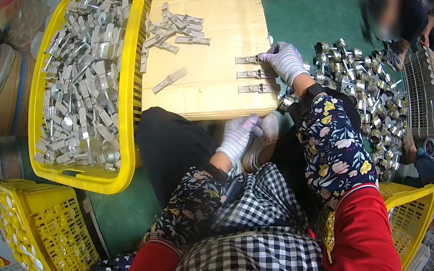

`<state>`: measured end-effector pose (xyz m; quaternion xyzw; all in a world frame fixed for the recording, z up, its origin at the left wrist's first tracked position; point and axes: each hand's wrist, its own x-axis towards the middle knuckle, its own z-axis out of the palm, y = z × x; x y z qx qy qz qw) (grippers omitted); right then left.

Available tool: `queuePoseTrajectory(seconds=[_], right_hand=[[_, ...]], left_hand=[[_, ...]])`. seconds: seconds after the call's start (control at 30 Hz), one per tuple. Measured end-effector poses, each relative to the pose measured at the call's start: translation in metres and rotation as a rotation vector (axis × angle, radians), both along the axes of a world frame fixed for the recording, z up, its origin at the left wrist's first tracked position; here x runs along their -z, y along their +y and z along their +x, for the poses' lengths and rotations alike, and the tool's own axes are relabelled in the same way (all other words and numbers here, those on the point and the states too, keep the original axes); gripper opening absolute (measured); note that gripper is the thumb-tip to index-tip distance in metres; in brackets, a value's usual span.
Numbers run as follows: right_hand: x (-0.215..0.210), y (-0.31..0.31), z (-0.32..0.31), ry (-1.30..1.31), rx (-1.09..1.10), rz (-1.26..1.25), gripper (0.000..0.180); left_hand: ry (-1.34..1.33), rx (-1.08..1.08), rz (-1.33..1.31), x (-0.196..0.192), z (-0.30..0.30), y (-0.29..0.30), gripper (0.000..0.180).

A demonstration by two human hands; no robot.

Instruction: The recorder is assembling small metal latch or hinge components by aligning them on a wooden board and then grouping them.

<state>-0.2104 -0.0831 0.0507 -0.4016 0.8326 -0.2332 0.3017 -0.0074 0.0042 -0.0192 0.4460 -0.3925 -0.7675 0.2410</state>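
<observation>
My right hand (285, 61), in a striped knit glove, pinches the outer end of a grey clip (248, 60) at the right edge of a cardboard-topped stack (220, 15). Two more grey clips, a middle one (256, 75) and a nearer one (258, 88), lie below it in a row, each with a metal piece on it. My left hand (239, 133), gloved alike, is curled just off the stack's near edge; what it holds, if anything, is hidden. A loose pile of grey clips (177, 30) lies on the board's left part, with a single clip (170, 80) nearer me.
A yellow basket (138, 93) full of grey clips and metal parts stands at the left. Many shiny metal cups (360, 85) cover the floor at the right. Yellow crates (64, 225) sit at lower left, another yellow basket (416, 212) at right. Other people work at far right.
</observation>
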Motion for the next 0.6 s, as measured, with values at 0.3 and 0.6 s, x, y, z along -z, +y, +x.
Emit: queuePoseTrajectory(seconds=[0.3,0.6], right_hand=[[-0.022,0.008,0.018,0.406,-0.143,-0.044,0.046],[-0.031,-0.038,0.189,0.553,-0.83,-0.431,0.016]], left_hand=[[-0.039,0.003,-0.02,-0.006,0.007,0.0,0.028],[-0.003,0.067,-0.179,0.073,-0.002,-0.004,0.025]])
